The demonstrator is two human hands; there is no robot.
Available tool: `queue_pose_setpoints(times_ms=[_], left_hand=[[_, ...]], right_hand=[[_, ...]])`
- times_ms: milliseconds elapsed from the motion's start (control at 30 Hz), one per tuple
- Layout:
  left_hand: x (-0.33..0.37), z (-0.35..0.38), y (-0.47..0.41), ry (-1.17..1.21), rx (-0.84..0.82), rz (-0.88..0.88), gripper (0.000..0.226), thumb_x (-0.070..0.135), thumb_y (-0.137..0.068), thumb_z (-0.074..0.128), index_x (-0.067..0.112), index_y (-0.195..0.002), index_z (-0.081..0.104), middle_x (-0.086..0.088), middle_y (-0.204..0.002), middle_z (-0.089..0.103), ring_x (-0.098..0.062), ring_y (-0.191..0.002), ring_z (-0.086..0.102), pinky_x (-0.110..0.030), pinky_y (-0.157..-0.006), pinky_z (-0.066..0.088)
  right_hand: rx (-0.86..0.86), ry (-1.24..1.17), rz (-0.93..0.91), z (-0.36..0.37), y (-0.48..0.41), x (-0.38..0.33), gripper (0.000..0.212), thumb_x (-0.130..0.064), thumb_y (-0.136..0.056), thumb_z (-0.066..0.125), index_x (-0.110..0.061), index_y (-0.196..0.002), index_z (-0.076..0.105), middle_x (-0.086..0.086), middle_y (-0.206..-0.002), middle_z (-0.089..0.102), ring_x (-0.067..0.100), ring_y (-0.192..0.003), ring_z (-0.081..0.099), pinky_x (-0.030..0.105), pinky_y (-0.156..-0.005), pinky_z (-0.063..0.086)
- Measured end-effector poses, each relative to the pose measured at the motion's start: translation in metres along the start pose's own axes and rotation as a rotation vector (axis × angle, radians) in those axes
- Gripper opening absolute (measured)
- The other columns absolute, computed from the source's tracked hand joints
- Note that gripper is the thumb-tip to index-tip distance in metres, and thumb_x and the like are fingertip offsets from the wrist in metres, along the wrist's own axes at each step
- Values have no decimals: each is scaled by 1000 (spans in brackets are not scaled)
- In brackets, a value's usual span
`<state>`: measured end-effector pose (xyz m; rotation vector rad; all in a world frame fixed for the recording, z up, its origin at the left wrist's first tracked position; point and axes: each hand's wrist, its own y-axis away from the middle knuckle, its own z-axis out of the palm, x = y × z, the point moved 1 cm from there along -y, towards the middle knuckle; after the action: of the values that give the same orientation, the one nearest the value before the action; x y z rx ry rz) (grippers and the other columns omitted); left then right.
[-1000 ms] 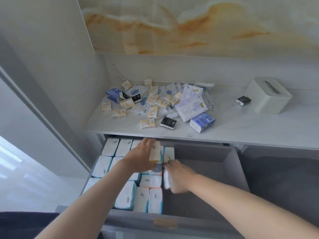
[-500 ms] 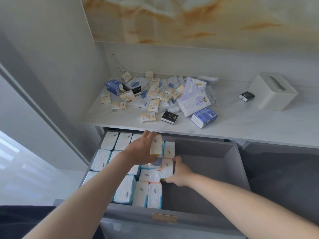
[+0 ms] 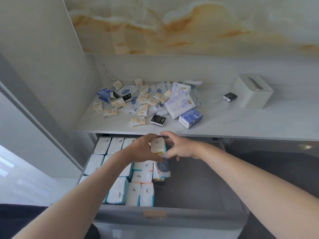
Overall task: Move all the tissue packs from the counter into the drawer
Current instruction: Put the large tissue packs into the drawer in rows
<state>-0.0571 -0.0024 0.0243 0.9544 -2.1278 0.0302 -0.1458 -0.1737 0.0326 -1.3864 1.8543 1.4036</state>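
The grey drawer (image 3: pixel 198 192) stands pulled out below the counter (image 3: pixel 241 125). Its left half holds rows of white tissue packs (image 3: pixel 133 194) set on end. My left hand (image 3: pixel 143 149) grips a white pack with a yellow edge (image 3: pixel 157 145) above the drawer's back. My right hand (image 3: pixel 179 147) is right beside that pack, fingers spread and reaching toward it; whether they touch it is unclear. Just below, a pack with a printed wrapper (image 3: pixel 162 168) leans at the end of a row. A heap of small tissue packs (image 3: pixel 143 100) lies on the counter's left part.
On the counter's right stand a white tissue box holder (image 3: pixel 252 92) and a small black pack (image 3: pixel 230 97). A blue pack (image 3: pixel 190 118) and a black pack (image 3: pixel 158 120) lie near the counter's front edge. The drawer's right half shows bare grey floor. A wall closes the left side.
My right hand let go of the pack it was setting into the row and rose toward the pack in my left hand. The left hand stayed about in place.
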Motion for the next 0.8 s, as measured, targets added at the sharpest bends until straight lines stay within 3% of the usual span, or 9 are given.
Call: queue_pose_setpoints(times_ms=[100,200,267,400,467,533,600,733,800], left_hand=[[5,11,1,78,-118,-39,114,34,-57,93,33,-148,25,13,-118,51,-4,-100,57,-25,-86,52],[6,26,4,143,-273,-43,124,31,-61,93,35,-153,10,8,-129,51,-9,-107,60,-30,-92,53],[3,37,8,109,-341,-44,115,36,-69,87,36,-154,10,7,-139,49,-11,-115,58,-32,-98,50],[-24,63,13,-552,-408,47,59,41,-92,59,43,-146,36,4,-157,30,-22,-144,27,-47,-117,27],[-39,74,16,-817,-443,101,57,40,-94,56,45,-147,35,1,-162,18,-26,-148,13,-50,-119,21],[-48,78,19,-935,-420,163,62,38,-94,59,42,-149,32,0,-162,13,-27,-148,13,-48,-117,24],[-51,76,18,-946,-370,196,59,33,-95,59,40,-149,34,0,-161,17,-26,-145,21,-44,-115,30],[-53,72,15,-771,-311,145,47,22,-97,53,41,-140,47,7,-158,28,-20,-142,29,-40,-114,32],[-54,71,14,-667,-287,113,48,18,-96,53,39,-139,48,10,-156,33,-17,-141,32,-39,-113,34]], right_hand=[[-2,171,52,-1,10,6,98,-31,-70,84,-32,-149,27,-6,-134,55,18,-103,65,29,-56,53],[-89,212,157,0,19,12,69,-21,-79,82,-14,-136,43,5,-117,64,19,-87,69,31,-59,58],[-158,278,228,1,25,17,58,-16,-81,80,-10,-128,48,11,-115,66,23,-87,71,33,-64,61],[-208,406,264,11,32,36,64,-8,-74,79,-25,-121,39,5,-112,59,30,-97,71,31,-63,60],[-234,402,264,21,31,44,74,-6,-71,81,-30,-124,36,7,-113,56,33,-92,72,34,-60,61],[-261,428,258,34,30,47,83,-9,-71,84,-37,-128,31,6,-114,52,31,-78,70,35,-58,61],[-284,456,249,48,26,50,89,-15,-72,86,-39,-134,28,5,-117,49,25,-72,65,31,-54,58],[-248,476,235,81,12,66,90,-26,-73,86,-27,-140,26,1,-124,55,24,-105,58,33,-80,51],[-240,444,274,97,6,74,85,-25,-79,81,-23,-143,24,3,-121,56,25,-108,57,33,-81,48]])
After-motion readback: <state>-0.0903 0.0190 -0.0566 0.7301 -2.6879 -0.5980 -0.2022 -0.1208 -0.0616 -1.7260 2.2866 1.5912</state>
